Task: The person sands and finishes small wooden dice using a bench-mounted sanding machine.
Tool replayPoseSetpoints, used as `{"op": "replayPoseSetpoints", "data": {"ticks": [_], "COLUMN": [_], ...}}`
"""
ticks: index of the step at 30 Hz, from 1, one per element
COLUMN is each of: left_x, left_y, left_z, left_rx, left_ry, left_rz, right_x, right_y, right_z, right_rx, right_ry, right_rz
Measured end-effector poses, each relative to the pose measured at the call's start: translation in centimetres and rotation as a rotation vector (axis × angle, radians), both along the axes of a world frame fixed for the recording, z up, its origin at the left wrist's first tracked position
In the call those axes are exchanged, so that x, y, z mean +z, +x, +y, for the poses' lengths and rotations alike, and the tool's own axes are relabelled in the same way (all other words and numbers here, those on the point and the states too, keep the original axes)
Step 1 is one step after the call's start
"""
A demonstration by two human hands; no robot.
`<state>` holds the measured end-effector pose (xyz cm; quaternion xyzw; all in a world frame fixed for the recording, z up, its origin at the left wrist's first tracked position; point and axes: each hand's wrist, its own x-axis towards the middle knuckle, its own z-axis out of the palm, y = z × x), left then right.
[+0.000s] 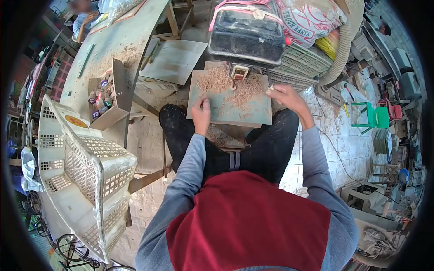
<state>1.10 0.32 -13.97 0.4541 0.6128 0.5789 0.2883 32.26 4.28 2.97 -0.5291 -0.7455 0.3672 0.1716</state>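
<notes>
In front of me is a bench drill press with a black housing (246, 36), pink straps tied over its top. Below its head lies a pale green work board (226, 115), strewn with wood shavings (246, 92). My left hand (201, 115) rests over the board's left part, fingers curled together; whatever they hold, if anything, is hidden. At the board's right edge, my right hand (289, 99) is closed around the end of the machine's thin metal lever (269, 79). The spot directly under the machine head is partly covered by shavings.
On the left table (101, 56) stands a wooden box (118, 92) with several round, numbered pieces. A white plastic basket (81, 167) is beside my left side. A printed sack (312, 20) and a ribbed hose (342, 56) are behind right; a green chair (373, 117) stands farther right. Another person (86, 20) sits far left.
</notes>
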Motion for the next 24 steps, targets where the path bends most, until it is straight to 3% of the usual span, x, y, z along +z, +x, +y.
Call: {"op": "replayPoseSetpoints", "data": {"ticks": [1,3,8,10,13,19,21,24], "left_x": [1.3,4.9,14.7,17.4,20.1,20.2,20.0,19.8], "left_y": [0.2,0.3,0.4,1.0,2.6,2.7,2.5,3.2], "left_z": [-0.1,0.3,0.0,0.0,0.0,0.7,1.1,0.6], "left_rx": [-0.004,-0.015,-0.128,-0.236,-0.247,-0.282,-0.251,-0.214], "left_ry": [-0.008,0.12,0.213,0.404,0.446,0.449,0.437,0.432], "left_rz": [-0.001,-0.18,-0.182,0.09,0.171,0.217,0.349,0.298], "right_x": [0.5,0.3,0.4,1.4,1.2,0.5,0.4,-0.1], "right_y": [-0.3,-0.5,-1.1,-1.7,-1.9,-2.1,-2.2,-2.4], "right_z": [-1.0,-1.5,-2.0,-2.8,-3.0,-3.4,-3.4,-3.2], "right_rx": [-0.057,-0.087,-0.143,-0.211,-0.266,-0.303,-0.323,-0.333], "right_ry": [-0.083,-0.086,-0.043,-0.118,-0.132,-0.138,-0.144,-0.152], "right_rz": [0.128,0.14,0.194,0.308,0.375,0.458,0.476,0.507]}}
